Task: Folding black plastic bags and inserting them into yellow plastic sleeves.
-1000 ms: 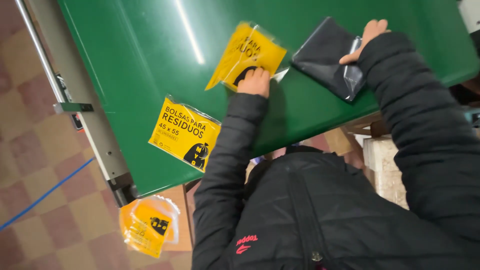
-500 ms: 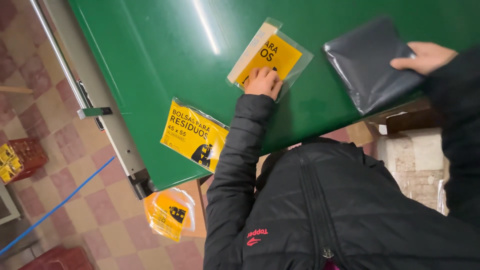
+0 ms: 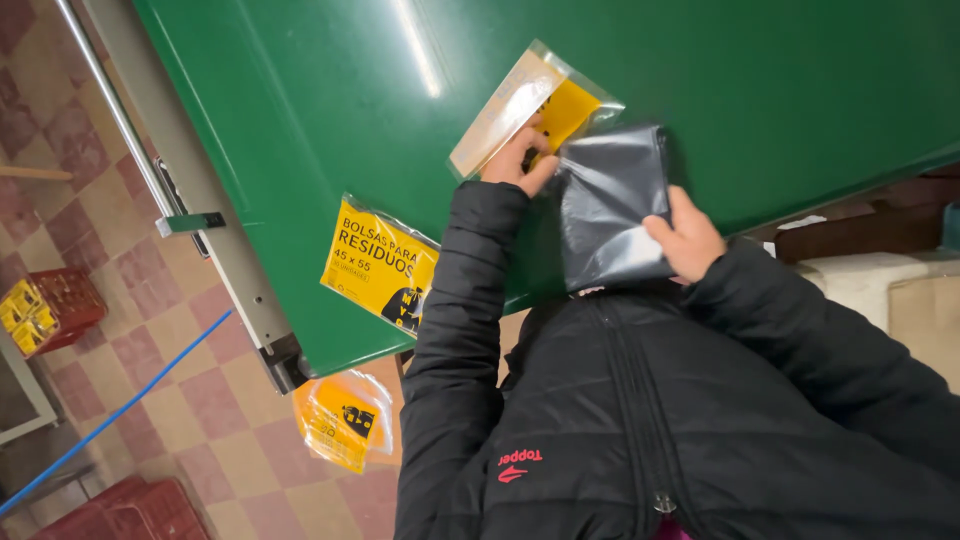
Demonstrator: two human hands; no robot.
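My left hand (image 3: pixel 517 160) pinches the open end of a clear plastic sleeve (image 3: pixel 520 100) with a yellow card inside, lying on the green table (image 3: pixel 300 100). My right hand (image 3: pixel 688 240) grips a folded stack of black plastic bags (image 3: pixel 610 205) by its near edge. The stack's far edge meets the sleeve's mouth, right beside my left fingers. Black jacket sleeves cover both my arms.
A finished yellow-labelled packet (image 3: pixel 378 262) lies near the table's front edge. More such packets (image 3: pixel 340 420) sit on the checked floor below. A metal rail (image 3: pixel 200 220) runs along the table's left side. A red crate (image 3: pixel 55 305) stands at far left.
My right hand has carried the black bag stack leftward from the table's right side to the sleeve. My left hand stays on the sleeve, now holding its end.
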